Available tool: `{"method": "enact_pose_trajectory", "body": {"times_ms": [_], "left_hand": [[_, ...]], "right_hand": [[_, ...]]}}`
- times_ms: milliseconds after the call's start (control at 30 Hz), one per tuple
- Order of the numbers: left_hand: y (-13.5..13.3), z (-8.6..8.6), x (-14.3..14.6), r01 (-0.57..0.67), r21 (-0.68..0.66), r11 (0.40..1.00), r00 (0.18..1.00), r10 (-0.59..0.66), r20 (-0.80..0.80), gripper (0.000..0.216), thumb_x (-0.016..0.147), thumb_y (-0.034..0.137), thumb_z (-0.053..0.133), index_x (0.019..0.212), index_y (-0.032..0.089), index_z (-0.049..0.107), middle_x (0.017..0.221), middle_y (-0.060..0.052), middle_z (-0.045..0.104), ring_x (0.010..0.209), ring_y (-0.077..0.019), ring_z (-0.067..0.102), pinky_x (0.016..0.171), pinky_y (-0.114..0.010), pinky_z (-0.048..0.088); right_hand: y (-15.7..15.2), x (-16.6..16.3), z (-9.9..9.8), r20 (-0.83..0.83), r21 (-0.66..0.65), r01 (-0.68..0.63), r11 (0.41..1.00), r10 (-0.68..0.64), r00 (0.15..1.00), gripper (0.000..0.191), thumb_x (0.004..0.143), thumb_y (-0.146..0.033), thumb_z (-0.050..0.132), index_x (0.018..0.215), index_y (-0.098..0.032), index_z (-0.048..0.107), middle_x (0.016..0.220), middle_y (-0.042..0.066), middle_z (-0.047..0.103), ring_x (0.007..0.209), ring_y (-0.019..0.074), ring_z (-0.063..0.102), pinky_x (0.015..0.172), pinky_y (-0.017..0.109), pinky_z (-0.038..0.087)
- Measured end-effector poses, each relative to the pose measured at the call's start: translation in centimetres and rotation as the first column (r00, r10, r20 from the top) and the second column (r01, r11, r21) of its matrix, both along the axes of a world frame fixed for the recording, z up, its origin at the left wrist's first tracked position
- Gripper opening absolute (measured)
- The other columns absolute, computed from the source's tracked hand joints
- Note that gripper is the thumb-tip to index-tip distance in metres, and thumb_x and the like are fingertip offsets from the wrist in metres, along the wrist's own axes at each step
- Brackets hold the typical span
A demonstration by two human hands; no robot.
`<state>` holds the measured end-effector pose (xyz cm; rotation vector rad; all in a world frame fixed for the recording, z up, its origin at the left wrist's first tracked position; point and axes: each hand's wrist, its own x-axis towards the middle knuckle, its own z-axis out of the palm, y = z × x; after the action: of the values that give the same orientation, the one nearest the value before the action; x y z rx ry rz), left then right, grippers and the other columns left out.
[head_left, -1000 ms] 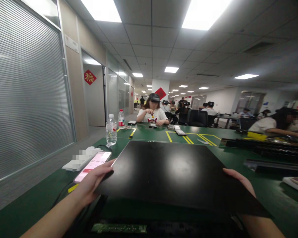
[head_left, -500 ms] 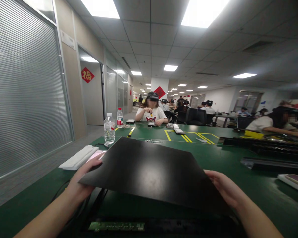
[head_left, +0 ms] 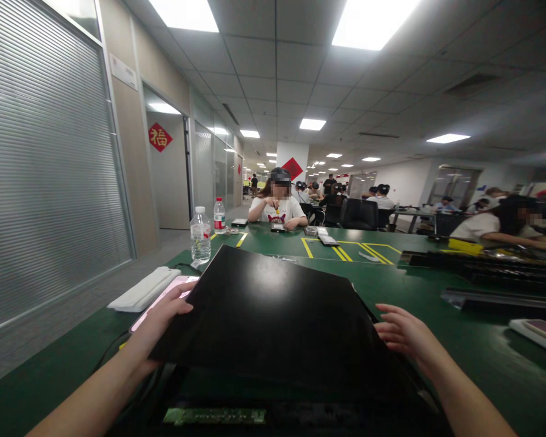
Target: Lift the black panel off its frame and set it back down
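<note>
A glossy black flat panel (head_left: 273, 315), which looks like a display screen, lies tilted in front of me, its far edge raised in view. My left hand (head_left: 164, 315) grips its left edge, the thumb on the side and part of the palm hidden beneath. Beside the right edge is my right hand (head_left: 404, 334), fingers apart and loosely bent; whether the fingertips touch the panel I cannot tell. Under the panel's near edge sits a dark frame with a narrow green circuit board (head_left: 215, 416).
On the green table (head_left: 437, 364), a pink-screened phone (head_left: 141, 321) and white cloth (head_left: 145, 288) lie left. Two bottles (head_left: 201, 237) stand beyond. Dark strips (head_left: 491, 300) and another phone (head_left: 543, 332) lie right. A person (head_left: 277, 206) sits opposite; others work behind.
The panel has tilted slightly and its reflection has shifted toward the far edge. My right hand has loosened, its fingers spreading off the right edge. My left hand's fingers show more.
</note>
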<state>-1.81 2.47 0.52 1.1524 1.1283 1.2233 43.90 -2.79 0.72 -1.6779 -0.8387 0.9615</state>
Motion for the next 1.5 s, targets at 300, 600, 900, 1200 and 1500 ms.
{"method": "enact_pose_trajectory", "body": {"times_ms": [300, 600, 900, 1200, 1500], "left_hand": [[-0.6, -0.4, 1.1, -0.058, -0.062, 0.996, 0.998, 0.059, 0.016, 0.038, 0.063, 0.031, 0.065, 0.099, 0.028, 0.051, 0.079, 0.002, 0.071, 0.071, -0.0223, 0.067, 0.071, -0.038, 0.051], [-0.9, -0.1, 1.4, -0.025, -0.11, 0.994, 0.996, 0.034, 0.086, 0.04, 0.062, 0.021, 0.068, 0.097, 0.027, 0.05, 0.095, 0.0, 0.069, 0.072, -0.0216, 0.068, 0.072, -0.04, 0.053], [-1.7, 0.5, 2.3, -0.05, -0.119, 0.992, 0.994, 0.061, 0.088, 0.041, 0.056, 0.02, 0.072, 0.091, 0.023, 0.053, 0.079, 0.002, 0.071, 0.064, -0.019, 0.068, 0.064, -0.032, 0.054], [-2.0, 0.1, 3.2, -0.063, -0.13, 0.99, 0.995, 0.072, 0.067, 0.046, 0.05, 0.021, 0.076, 0.09, 0.019, 0.053, 0.073, -0.001, 0.073, 0.058, -0.0179, 0.068, 0.057, -0.027, 0.052], [-2.1, 0.2, 3.3, -0.044, -0.134, 0.99, 0.998, 0.051, 0.046, 0.051, 0.05, 0.025, 0.077, 0.094, 0.019, 0.051, 0.075, -0.001, 0.073, 0.06, -0.0182, 0.068, 0.058, -0.026, 0.052]], "right_hand": [[0.4, 0.0, -0.2, 0.1, 0.019, 0.045, 0.999, -0.047, 0.994, 0.041, 0.066, -0.026, 0.054, 0.105, -0.017, 0.054, 0.061, 0.007, 0.068, 0.041, 0.0083, 0.049, 0.035, 0.015, 0.024], [1.3, 0.7, -1.6, 0.129, 0.046, 0.042, 0.998, -0.048, 0.99, 0.036, 0.062, -0.026, 0.059, 0.096, -0.014, 0.054, 0.055, 0.008, 0.066, 0.034, 0.0064, 0.04, 0.033, 0.016, 0.023], [1.4, 1.1, -1.8, 0.205, 0.029, 0.042, 0.999, -0.047, 0.978, 0.036, 0.066, -0.029, 0.055, 0.099, -0.013, 0.053, 0.057, 0.007, 0.066, 0.037, 0.0069, 0.043, 0.037, 0.018, 0.028], [1.2, 1.6, -1.6, 0.261, 0.002, 0.059, 0.998, -0.058, 0.964, 0.035, 0.068, -0.03, 0.05, 0.098, -0.012, 0.054, 0.061, 0.008, 0.067, 0.039, 0.0079, 0.043, 0.041, 0.021, 0.031], [1.3, 1.9, -1.8, 0.328, -0.005, 0.044, 0.999, -0.04, 0.944, 0.035, 0.067, -0.034, 0.05, 0.095, -0.013, 0.056, 0.064, 0.008, 0.068, 0.042, 0.0109, 0.048, 0.044, 0.024, 0.036]]}}
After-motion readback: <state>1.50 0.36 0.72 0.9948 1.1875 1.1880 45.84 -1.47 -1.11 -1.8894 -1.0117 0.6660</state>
